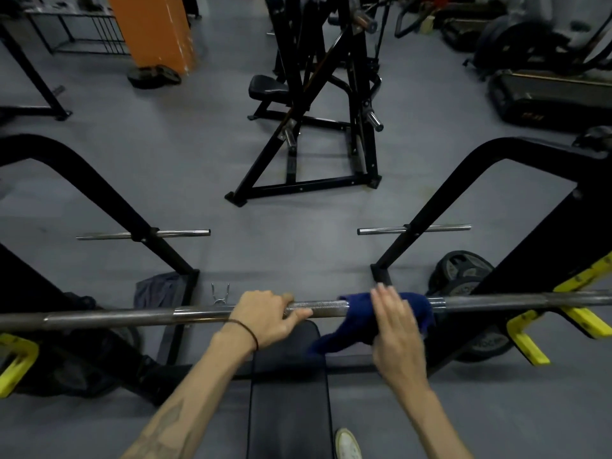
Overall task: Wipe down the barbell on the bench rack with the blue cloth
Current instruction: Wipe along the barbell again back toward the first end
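Across the near scene, barbell (496, 301) lying on the black and yellow bench rack (530, 329) above the padded bench (288, 392), blue cloth (361, 313) draping over the bar right of centre, right hand (397, 329) pressing it with straight fingers, left hand (265, 314) gripping the bar.

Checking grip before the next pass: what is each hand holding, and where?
Left hand grips the barbell at its knurled middle; right hand presses the blue cloth onto it.
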`<state>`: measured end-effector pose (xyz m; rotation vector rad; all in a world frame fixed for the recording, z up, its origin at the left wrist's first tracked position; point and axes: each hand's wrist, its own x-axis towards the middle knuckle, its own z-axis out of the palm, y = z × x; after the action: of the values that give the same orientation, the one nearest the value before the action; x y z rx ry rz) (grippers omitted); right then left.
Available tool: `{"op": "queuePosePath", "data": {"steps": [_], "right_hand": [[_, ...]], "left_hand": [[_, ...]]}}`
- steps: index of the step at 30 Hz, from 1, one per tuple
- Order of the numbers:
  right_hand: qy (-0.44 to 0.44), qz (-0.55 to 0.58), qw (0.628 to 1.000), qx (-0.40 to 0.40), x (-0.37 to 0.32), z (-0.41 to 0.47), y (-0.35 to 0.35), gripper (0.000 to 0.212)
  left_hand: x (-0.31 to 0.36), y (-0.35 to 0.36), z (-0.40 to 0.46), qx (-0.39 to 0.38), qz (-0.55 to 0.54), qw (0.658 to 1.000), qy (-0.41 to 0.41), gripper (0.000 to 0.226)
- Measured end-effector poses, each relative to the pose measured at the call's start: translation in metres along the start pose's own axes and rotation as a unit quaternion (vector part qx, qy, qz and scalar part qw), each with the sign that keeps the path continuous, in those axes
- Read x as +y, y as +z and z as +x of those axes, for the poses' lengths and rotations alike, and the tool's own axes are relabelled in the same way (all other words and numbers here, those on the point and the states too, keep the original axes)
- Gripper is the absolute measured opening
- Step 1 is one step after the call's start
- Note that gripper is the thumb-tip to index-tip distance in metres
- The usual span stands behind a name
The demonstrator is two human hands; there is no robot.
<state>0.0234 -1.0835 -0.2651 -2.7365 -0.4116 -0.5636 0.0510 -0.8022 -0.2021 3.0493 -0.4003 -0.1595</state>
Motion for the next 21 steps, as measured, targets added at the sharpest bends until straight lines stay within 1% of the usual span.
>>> {"op": "queuePosePath", "data": {"steps": [1, 2, 3, 4, 5, 7, 8, 9, 10, 11, 13, 15, 16, 17, 18, 19, 21], "right_hand": [[0.064, 0.000, 0.998, 0.027, -0.002, 0.000, -0.001, 0.090], [0.121, 0.009, 0.991, 0.047, -0.016, 0.001, 0.004, 0.091], [0.166, 0.030, 0.984, 0.054, -0.037, 0.003, 0.010, 0.096], [0.182, 0.054, 0.980, 0.053, -0.060, 0.003, 0.016, 0.104], [0.159, 0.074, 0.984, 0.037, -0.080, 0.000, 0.020, 0.109], [0.033, 0.058, 0.998, -0.013, -0.093, -0.009, 0.024, 0.111], [-0.026, 0.038, 0.999, -0.019, -0.082, -0.009, 0.020, 0.109], [-0.059, 0.026, 0.998, -0.022, -0.064, -0.007, 0.016, 0.105], [-0.060, 0.011, 0.998, -0.017, -0.045, -0.006, 0.013, 0.100], [-0.036, -0.005, 0.999, 0.001, -0.028, -0.006, 0.010, 0.097], [0.062, -0.017, 0.997, 0.044, -0.019, -0.004, 0.007, 0.095], [0.160, 0.024, 0.985, 0.064, -0.054, 0.001, 0.013, 0.103], [0.185, 0.053, 0.979, 0.066, -0.075, 0.001, 0.017, 0.106], [0.171, 0.076, 0.981, 0.054, -0.095, -0.001, 0.021, 0.108], [0.119, 0.088, 0.989, 0.026, -0.109, -0.006, 0.025, 0.110], [0.048, 0.080, 0.996, -0.003, -0.114, -0.011, 0.028, 0.113], [-0.075, 0.051, 0.995, -0.036, -0.093, -0.012, 0.027, 0.114]], "left_hand": [[0.004, 0.008, -0.008, 0.064, 0.000, 0.998, -0.016, 0.058], [0.008, 0.016, -0.013, 0.111, -0.008, 0.994, -0.023, 0.059], [0.010, 0.025, -0.016, 0.149, -0.011, 0.989, -0.022, 0.058], [0.010, 0.033, -0.018, 0.181, -0.011, 0.983, -0.025, 0.054], [0.010, 0.040, -0.019, 0.201, -0.018, 0.979, -0.026, 0.050], [0.011, 0.046, -0.021, 0.221, -0.023, 0.975, -0.020, 0.045], [0.010, 0.047, -0.022, 0.228, -0.019, 0.973, -0.013, 0.044], [0.008, 0.047, -0.023, 0.231, -0.013, 0.973, -0.007, 0.044], [0.008, 0.047, -0.025, 0.233, -0.008, 0.972, 0.000, 0.044], [0.007, 0.047, -0.026, 0.234, -0.005, 0.972, 0.005, 0.044], [0.006, 0.047, -0.028, 0.234, -0.010, 0.972, 0.008, 0.045], [0.007, 0.048, -0.027, 0.239, -0.022, 0.971, 0.000, 0.044], [0.007, 0.049, -0.026, 0.241, -0.034, 0.970, -0.002, 0.043], [0.007, 0.050, -0.025, 0.244, -0.051, 0.968, -0.003, 0.041], [0.006, 0.050, -0.024, 0.248, -0.067, 0.966, 0.000, 0.040], [0.004, 0.050, -0.024, 0.251, -0.077, 0.965, 0.006, 0.038], [0.000, 0.049, -0.023, 0.252, -0.082, 0.964, 0.023, 0.035]]}}
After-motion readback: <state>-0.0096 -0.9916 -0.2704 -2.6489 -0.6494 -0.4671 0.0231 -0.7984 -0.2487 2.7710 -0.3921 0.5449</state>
